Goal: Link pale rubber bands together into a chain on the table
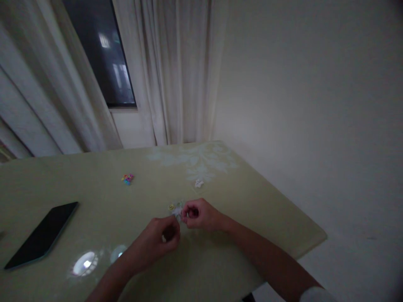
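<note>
My left hand [157, 240] is closed in a pinch, its thumb and fingertips at the near side of a small whitish, partly see-through piece [177, 211]. From the right, my right hand [201, 214] pinches at the same piece with thumb and forefinger together. A small yellow ring-like bit [171, 206] shows just beyond my left fingertips. The pieces are too small and dim to name, and the fingers partly cover them. Farther back lies a small crumpled-looking white cluster [199, 183]. To the left of it is a little pile of multicoloured pieces [127, 179].
A dark tablet-like slab [42, 235] lies on the left of the pale greenish table [100, 197]. Bright light reflections show on the glossy top near my left forearm. A wall [308, 105] borders the right side; curtains [182, 75] hang behind the far edge.
</note>
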`<state>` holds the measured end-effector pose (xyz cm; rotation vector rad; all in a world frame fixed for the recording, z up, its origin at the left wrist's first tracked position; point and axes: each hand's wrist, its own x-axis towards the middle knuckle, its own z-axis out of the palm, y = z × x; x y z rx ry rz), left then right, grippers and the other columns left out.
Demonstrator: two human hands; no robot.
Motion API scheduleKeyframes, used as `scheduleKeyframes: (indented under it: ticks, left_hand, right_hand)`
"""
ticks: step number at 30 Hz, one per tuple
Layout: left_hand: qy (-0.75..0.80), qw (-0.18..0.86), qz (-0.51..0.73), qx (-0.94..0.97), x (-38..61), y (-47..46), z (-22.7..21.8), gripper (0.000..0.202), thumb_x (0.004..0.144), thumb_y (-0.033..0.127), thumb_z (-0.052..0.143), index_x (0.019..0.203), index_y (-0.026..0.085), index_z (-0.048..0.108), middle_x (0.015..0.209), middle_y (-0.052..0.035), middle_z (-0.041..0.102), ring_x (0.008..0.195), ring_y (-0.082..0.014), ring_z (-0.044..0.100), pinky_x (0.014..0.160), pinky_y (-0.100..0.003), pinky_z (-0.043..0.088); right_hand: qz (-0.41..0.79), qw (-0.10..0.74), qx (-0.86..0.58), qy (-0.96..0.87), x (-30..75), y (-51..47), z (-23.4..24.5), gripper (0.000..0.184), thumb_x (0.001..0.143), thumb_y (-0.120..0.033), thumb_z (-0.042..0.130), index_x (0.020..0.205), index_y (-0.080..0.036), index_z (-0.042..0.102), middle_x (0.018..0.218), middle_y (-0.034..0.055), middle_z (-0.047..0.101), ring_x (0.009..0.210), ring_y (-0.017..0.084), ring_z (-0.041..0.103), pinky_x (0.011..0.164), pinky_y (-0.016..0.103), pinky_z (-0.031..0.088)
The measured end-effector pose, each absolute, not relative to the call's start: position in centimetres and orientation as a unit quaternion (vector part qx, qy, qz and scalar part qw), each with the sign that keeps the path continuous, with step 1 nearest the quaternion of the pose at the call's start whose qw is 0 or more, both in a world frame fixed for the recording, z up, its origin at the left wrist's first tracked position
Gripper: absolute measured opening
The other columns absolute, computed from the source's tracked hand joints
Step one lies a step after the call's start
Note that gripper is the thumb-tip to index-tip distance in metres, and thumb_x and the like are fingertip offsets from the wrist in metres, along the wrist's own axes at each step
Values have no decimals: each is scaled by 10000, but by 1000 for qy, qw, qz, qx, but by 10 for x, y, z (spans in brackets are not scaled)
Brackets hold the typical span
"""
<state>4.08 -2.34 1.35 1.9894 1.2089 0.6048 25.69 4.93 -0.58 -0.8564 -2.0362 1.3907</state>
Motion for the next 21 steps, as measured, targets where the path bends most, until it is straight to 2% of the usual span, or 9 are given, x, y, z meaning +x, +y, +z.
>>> scheduleKeyframes:
  ticks: [4, 6, 9, 13, 21]
  left_hand:
    - [457, 408, 364, 701, 38, -14, 11, 180, 906, 358, 639, 948, 200, 716, 877, -52, 782, 822, -201, 739, 757, -287, 571]
    - [462, 415, 398, 675, 38, -11, 7, 207, 891, 391, 681, 950, 201, 738, 901, -64, 803, 842, -215, 764, 795, -312, 602]
    - [464, 408, 447, 647, 38, -8, 3, 221, 844, 411, 743, 901, 197, 742, 861, -60, 808, 801, -220, 777, 774, -323, 635]
    - [468, 400, 469, 634, 37, -6, 0, 285, 811, 446, 784, 963, 205, 789, 930, -71, 833, 828, -236, 794, 808, -352, 657]
    - [472, 365, 475, 646, 41, -10, 1, 226, 831, 421, 757, 925, 238, 851, 871, -57, 839, 781, -229, 793, 760, -328, 659]
  right_hand:
    - [589, 293, -318, -683, 254, 50, -8, 276, 784, -396, 767, 862, -148, 675, 617, -65, 495, 549, 74, 389, 524, 208, 293]
    - [601, 304, -309, -671, 252, 50, -7, 330, 778, -447, 781, 863, -148, 671, 618, -62, 503, 548, 72, 388, 521, 210, 285]
    - [606, 316, -299, -666, 251, 47, -6, 361, 767, -478, 795, 841, -149, 665, 609, -65, 497, 541, 69, 372, 518, 214, 278]
    - [607, 326, -298, -661, 248, 43, -7, 385, 770, -504, 803, 844, -150, 672, 606, -67, 491, 539, 68, 367, 521, 218, 278]
    - [581, 350, -318, -663, 242, 36, -9, 442, 772, -567, 808, 865, -148, 701, 600, -66, 480, 535, 73, 360, 512, 224, 273]
